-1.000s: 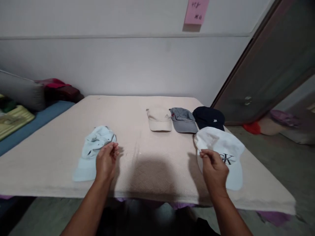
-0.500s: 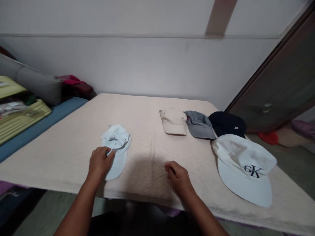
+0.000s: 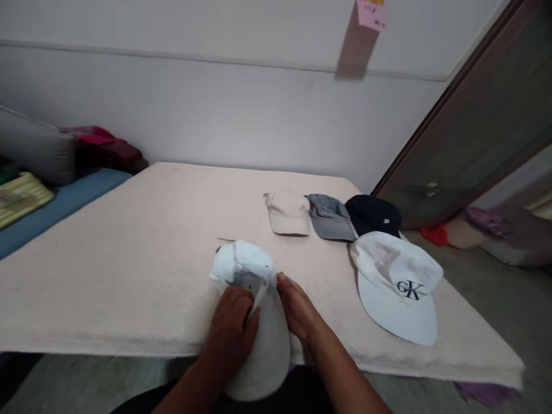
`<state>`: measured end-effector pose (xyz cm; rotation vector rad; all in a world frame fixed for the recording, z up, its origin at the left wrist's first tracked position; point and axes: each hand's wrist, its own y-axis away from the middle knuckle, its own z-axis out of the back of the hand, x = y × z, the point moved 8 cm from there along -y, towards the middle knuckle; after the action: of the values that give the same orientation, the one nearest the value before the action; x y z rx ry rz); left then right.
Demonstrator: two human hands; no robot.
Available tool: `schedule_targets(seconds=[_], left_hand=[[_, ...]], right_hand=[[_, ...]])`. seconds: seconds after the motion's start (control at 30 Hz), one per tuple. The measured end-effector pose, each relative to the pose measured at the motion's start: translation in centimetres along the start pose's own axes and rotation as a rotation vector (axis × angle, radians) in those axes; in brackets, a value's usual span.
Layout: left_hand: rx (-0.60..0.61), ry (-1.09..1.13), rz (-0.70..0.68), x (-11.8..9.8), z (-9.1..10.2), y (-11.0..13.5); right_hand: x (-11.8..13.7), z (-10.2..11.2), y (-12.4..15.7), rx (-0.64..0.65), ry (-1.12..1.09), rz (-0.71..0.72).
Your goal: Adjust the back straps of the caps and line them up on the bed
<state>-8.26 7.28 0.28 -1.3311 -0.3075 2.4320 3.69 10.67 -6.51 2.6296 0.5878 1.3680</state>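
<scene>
1. Left hand [image 3: 233, 328] is clamped on the pale cap [image 3: 269, 351], thumb and fingers closed around the edge where the crown opens. Some of the fingers are tucked out of sight.
2. Right hand [image 3: 298, 305] is up against the right side of that same cap, fingers pretty close together. Can't tell if it's actually gripping or just touching.
3. The cap itself is at the near edge of the bed-like surface with the cream cover [image 3: 164, 259], left of the other caps. Crown points far, brim points near and pokes out past the edge. Can't tell if the crown is resting on the cover.
4. Far right of the hands there's a little row, left to right: beige cap [image 3: 288, 214], gray cap [image 3: 331, 219], navy cap [image 3: 373, 214], all brims toward the near side.
5. White cap [image 3: 390, 270] with dark letters on the front sits nearer, just in front of the navy one, well apart from both hands.
6. Pink note [image 3: 371, 15] up on the far wall [image 3: 194, 115], gray cushion [image 3: 37, 146] over on the far left.
</scene>
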Motion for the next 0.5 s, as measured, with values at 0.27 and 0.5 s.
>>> schedule_targets(seconds=[0.27,0.5], left_hand=[[-0.114,0.364,0.264,2.1,0.5,-0.9],[0.036,1.119,0.926,5.9,-3.3,-0.7]], right_hand=[[1.8,1.6,1.8,0.042,-0.232,0.055],[3.3,1.8,4.3,0.124,-0.29,0.147]])
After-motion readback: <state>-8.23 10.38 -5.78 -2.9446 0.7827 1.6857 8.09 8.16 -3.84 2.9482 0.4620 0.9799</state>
